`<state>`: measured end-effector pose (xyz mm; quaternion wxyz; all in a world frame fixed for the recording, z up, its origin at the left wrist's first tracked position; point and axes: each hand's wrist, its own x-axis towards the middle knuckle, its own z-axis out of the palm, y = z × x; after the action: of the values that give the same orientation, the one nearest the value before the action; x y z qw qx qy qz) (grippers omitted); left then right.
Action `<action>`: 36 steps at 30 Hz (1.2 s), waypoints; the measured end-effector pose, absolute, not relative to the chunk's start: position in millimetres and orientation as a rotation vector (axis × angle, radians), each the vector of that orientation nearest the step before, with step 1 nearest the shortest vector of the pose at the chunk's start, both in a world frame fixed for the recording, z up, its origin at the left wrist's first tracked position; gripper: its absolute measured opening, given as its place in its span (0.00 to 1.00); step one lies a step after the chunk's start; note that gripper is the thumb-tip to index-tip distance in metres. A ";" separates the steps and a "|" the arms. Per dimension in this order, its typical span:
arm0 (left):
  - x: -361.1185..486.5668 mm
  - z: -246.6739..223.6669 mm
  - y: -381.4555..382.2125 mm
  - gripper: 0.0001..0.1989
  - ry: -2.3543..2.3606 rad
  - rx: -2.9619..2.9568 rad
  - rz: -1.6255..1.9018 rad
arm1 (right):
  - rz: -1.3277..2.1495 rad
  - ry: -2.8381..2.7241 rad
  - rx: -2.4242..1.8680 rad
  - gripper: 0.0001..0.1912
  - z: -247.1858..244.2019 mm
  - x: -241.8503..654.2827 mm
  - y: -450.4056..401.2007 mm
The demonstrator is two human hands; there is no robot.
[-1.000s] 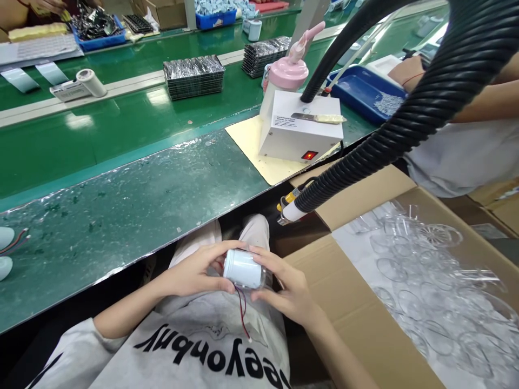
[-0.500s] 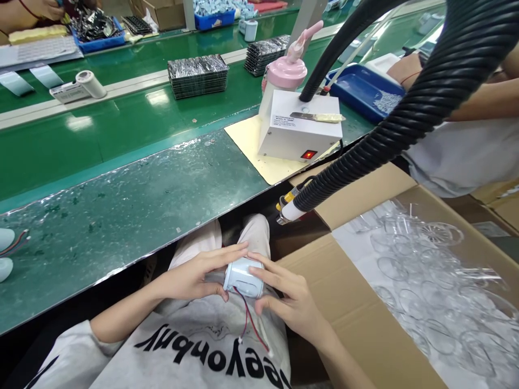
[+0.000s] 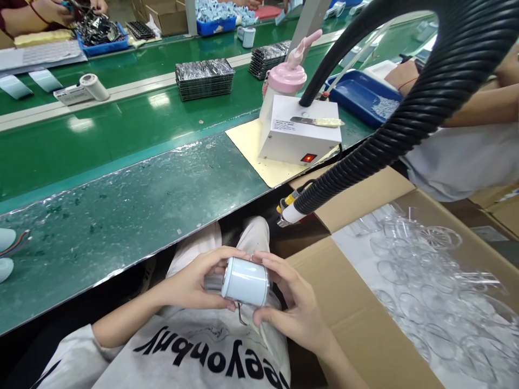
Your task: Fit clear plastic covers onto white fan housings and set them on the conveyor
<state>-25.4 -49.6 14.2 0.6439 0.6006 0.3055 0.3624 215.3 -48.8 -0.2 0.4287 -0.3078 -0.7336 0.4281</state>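
— So, what do you have in front of you?

— I've got a small white cylinder (image 3: 246,281) with a clear piece on its left end, lying on its side between both hands, low over my lap and just below the bench edge. A thin red wire hangs from its underside.

— How are the hands set on it?

— My left hand (image 3: 192,281) is curled around the left end, fingers over the top and thumb underneath, closed on the clear part. My right hand (image 3: 294,305) cups the right end, fingers arched over the top and thumb pressed under it, also gripping. Neither hand is flat or spread wide.

— And around it?

— Right beside my right wrist sits an open cardboard box (image 3: 365,324) full of clear plastic covers (image 3: 425,286). Above it a ribbed black hose (image 3: 405,119) sweeps down to a nozzle tip (image 3: 288,212) near the bench edge. On the bench I see a white control box (image 3: 302,132) with a lit red switch, resting on a yellow mat (image 3: 253,148), and a pink-topped bottle (image 3: 286,75) behind it. Further back lie stacks of dark trays (image 3: 205,78) on the green belt (image 3: 101,140). Another person's arm (image 3: 466,108) rests at the far right by a blue tray (image 3: 360,92).
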 end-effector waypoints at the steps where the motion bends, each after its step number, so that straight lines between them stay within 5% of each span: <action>1: -25.1 14.2 -49.9 0.37 0.695 1.370 0.829 | 1.089 -1.821 -0.770 0.38 0.7 215.1 -48.8; 10: -26.0 11.8 -50.6 0.38 0.682 1.386 0.862 | 1.170 -1.772 -0.742 0.32 5.9 211.7 -48.3; 15: -27.0 10.9 -48.7 0.38 0.697 1.570 0.869 | 1.563 -1.626 -0.894 0.38 4.8 212.5 -49.1; 18: -30.7 10.5 -45.9 0.39 0.719 1.688 0.842 | 1.670 -1.572 -0.916 0.31 2.4 213.0 -50.0; 22: -38.1 10.0 -40.8 0.44 0.768 1.543 0.718 | 1.332 -1.740 -0.857 0.31 -1.2 213.6 -48.1; 26: -34.4 10.3 -38.6 0.35 0.761 1.186 0.565 | 0.952 -1.947 -0.752 0.30 -3.6 213.4 -42.8; 32: -21.2 15.2 -43.4 0.40 0.910 1.129 0.686 | 0.888 -1.909 -0.853 0.31 -19.6 226.5 -44.4; 36: -23.1 16.6 -45.2 0.38 0.944 1.271 0.786 | 0.801 -1.779 -1.142 0.21 -30.5 253.2 -46.3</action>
<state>-23.1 -45.2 16.6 0.6340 0.5560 0.4130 0.3439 253.2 -46.3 -30.5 0.4264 -0.4568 -0.7120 0.3203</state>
